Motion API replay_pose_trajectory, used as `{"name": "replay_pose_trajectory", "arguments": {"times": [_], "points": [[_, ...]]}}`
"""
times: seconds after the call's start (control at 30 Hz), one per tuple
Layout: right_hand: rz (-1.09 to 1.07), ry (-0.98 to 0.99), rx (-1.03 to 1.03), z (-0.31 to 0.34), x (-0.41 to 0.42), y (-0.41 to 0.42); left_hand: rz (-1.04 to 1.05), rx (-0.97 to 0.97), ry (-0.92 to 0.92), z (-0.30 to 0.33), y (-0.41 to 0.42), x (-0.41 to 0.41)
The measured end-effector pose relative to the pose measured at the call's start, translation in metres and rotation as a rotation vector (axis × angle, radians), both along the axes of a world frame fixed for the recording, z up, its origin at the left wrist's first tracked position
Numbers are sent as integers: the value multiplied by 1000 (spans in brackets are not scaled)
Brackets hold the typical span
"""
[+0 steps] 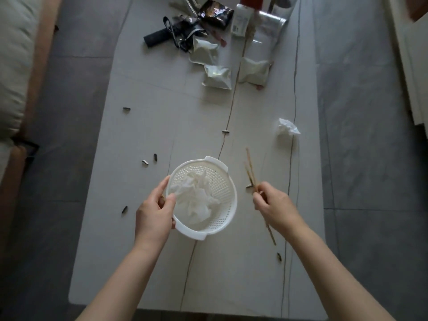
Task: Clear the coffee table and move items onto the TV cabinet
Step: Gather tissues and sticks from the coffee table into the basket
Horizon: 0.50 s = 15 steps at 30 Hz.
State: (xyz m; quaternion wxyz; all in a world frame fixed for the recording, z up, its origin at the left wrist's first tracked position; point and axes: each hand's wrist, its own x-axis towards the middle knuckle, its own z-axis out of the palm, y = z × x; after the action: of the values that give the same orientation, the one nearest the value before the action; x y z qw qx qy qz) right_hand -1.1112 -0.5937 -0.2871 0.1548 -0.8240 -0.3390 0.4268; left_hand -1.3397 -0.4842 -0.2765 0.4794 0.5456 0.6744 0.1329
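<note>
I'm watching one head-worn wide-angle view, looking steeply down over the desk point(143, 126), forearms close below, far clutter at top.

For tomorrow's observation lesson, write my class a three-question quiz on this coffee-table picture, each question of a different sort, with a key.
1. True or false: the round white plastic colander holds crumpled white tissue.
2. What does the right hand pinch? A) thin wooden sticks B) a spoon C) a pen
3. Fill in: the left hand has its grip on the colander's ____.

Key: 1 true; 2 A; 3 rim.
</note>
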Motion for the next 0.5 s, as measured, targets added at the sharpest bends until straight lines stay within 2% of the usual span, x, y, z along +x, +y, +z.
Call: {"name": "replay_pose_trajectory", "arguments": {"times": [0.1,0.17,0.23,0.4,0.5], "points": [[237,306,19,50,-14,24,-4,-19,-12,13,-1,-6],[457,346,-59,64,-31,42,-6,-8,-15,22,0,-14],[589,309,-93,66,-55,61,-9,-2,-8,28,0,-26],[610,216,-27,52,-113,93,14,-24,6,38,-6,-78],[446,313,58,40,-133,103,91,-57,10,36,-8,-117]]}}
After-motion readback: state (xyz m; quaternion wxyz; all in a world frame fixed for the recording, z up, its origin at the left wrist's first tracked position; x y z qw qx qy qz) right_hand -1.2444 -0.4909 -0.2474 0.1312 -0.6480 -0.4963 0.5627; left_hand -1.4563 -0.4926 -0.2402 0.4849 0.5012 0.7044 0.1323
